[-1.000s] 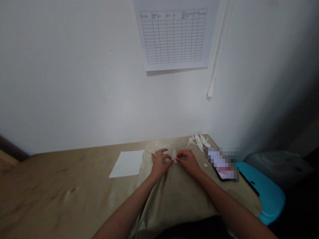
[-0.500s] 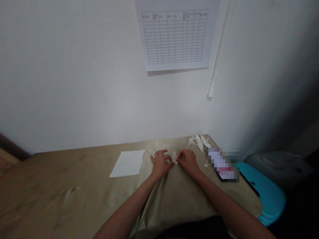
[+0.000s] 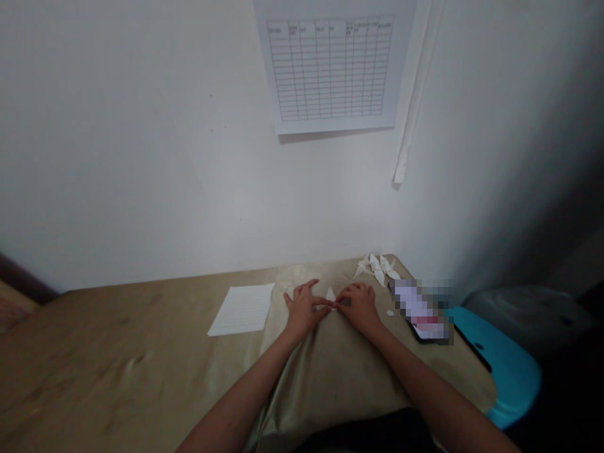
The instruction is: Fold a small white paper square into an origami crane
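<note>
Between my hands lies a small piece of folded white paper [image 3: 331, 294], its pointed tip facing the wall. My left hand [image 3: 304, 308] pinches its near left side with thumb and index finger, while the other fingers spread upward. From the right, my right hand [image 3: 361, 308] grips the near right side with curled fingers. The fingertips of both hands almost meet and hide the lower part of the paper. Several folded white paper cranes [image 3: 377, 269] sit at the far right corner of the table.
A lined sheet of paper [image 3: 243, 309] lies left of my hands on the cloth-covered table [image 3: 155, 358]. To the right are a phone [image 3: 419, 311], partly pixelated, and a tiny paper scrap [image 3: 390, 313]. A turquoise stool [image 3: 514, 365] stands beside the table. A printed chart [image 3: 335, 75] hangs on the wall.
My fingertips have come closer together over the near part of the folded paper, so less of it shows. The other things have stayed in place.
</note>
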Demonstrator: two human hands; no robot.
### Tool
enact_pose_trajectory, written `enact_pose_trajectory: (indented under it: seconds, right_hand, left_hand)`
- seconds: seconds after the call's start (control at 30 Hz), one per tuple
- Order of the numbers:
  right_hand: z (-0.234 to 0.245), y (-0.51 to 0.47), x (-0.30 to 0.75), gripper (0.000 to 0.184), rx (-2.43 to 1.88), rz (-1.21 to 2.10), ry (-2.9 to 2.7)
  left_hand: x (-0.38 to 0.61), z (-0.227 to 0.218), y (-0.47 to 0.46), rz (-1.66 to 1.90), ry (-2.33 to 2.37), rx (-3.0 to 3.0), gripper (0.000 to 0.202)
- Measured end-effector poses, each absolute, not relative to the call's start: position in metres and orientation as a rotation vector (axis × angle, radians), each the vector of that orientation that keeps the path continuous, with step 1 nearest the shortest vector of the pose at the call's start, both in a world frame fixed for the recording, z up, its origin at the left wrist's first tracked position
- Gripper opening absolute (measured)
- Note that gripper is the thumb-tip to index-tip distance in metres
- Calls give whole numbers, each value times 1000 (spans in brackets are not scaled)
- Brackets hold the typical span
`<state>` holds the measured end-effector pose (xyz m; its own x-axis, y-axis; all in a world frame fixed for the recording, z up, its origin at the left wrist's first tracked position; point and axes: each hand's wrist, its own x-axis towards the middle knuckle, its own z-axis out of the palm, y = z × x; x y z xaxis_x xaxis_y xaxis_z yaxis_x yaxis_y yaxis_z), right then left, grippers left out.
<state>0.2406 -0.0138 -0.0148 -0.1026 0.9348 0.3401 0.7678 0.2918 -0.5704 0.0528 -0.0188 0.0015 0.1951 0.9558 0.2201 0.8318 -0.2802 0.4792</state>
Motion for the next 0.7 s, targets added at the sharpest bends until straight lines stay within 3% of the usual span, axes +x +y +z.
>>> enact_pose_trajectory:
  seconds: [0.23, 0.7]
  right_hand:
    - [-11, -13, 246, 5, -1558, 442, -1907]
    - [-2, -17, 244, 8, -1676, 499, -1937]
  left_hand:
    - [48, 8, -16, 613, 1649, 2254, 17]
    - [42, 16, -5, 188, 1673, 2439, 42]
